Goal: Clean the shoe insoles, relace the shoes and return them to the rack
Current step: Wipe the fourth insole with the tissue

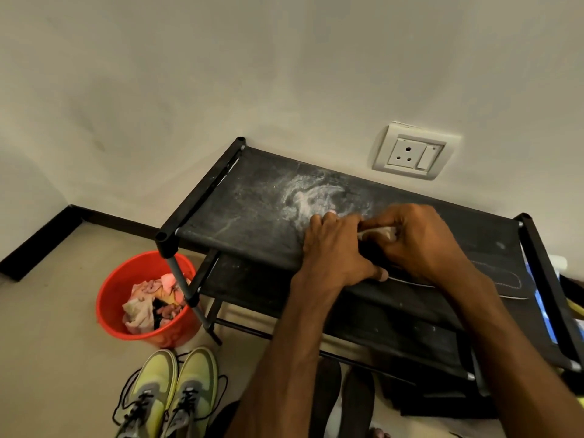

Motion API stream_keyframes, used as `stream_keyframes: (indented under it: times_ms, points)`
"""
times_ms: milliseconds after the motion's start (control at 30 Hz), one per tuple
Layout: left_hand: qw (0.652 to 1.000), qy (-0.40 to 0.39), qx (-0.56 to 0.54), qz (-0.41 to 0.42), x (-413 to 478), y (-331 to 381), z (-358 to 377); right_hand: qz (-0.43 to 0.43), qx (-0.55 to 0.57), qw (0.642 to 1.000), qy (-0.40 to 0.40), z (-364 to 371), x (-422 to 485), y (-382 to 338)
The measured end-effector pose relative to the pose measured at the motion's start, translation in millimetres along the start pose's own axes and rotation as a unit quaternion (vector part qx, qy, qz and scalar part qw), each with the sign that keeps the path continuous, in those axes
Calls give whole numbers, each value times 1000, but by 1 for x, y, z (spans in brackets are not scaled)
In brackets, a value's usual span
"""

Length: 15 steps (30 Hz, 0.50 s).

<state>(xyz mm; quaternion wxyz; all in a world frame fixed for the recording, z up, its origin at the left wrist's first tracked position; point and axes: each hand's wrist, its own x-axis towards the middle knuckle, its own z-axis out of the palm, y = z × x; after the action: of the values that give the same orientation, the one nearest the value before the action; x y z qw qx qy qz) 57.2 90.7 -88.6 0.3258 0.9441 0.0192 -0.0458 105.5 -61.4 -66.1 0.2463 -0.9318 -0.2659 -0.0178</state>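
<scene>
Currently worked: insole [496, 279], dark, flat on the top shelf of the rack [221, 197]. Its left end is under both hands and the rest runs out past the right wrist.
Long axis: left to right, along the shelf's front edge.
Right hand [420, 245]: fingers curled tight round a pale wad [377, 233], cloth by the look, pressed onto the insole.
Left hand [335, 248]: fingers curled, apparently pinning the insole's left end; the exact hold is hidden.
Key relation: most of the insole lies right of the wad, so a wiping stroke would probably run rightward. The right hand is nearer; the left anchors.
Shelf: white powder smear [309, 197] just behind the hands.
Floor: yellow-green shoes [167, 393], laces loose; red bucket [110, 298] of rags left of the rack.
</scene>
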Motion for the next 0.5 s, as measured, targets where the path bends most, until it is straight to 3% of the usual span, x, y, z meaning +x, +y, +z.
stream_keyframes:
  times_ms: [200,500]
  points:
    - [1000,-1,-11,-21,0,3,0,19,-48,999,8,2,4,1]
    - [999,2,-32,-21,1,3,0,-40,53,987,-148,-19,-3,-5]
